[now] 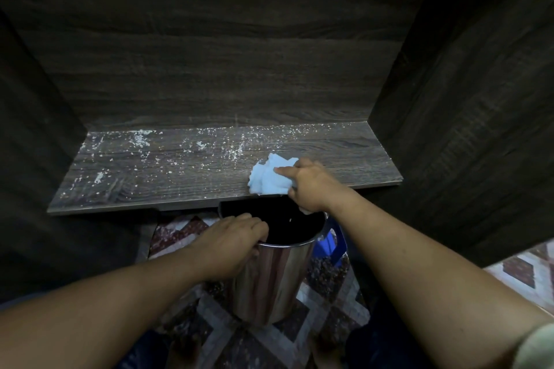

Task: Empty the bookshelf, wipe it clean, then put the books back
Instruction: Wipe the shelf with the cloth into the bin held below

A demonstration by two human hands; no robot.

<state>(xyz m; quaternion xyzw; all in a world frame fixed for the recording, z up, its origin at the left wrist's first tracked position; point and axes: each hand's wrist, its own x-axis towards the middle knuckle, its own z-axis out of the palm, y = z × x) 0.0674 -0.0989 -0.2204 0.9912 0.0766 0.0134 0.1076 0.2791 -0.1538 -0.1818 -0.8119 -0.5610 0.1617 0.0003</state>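
The dark wood shelf board holds no books and is speckled with white dust and crumbs, thickest toward its left and back. My right hand grips a crumpled light blue cloth at the shelf's front edge, right of centre. Just below that edge my left hand grips the rim of a shiny steel bin, whose dark open mouth sits under the cloth. No books are in view.
Dark wood side walls and a back panel enclose the shelf. A blue plastic object sits behind the bin on the right. A patterned tile floor lies below.
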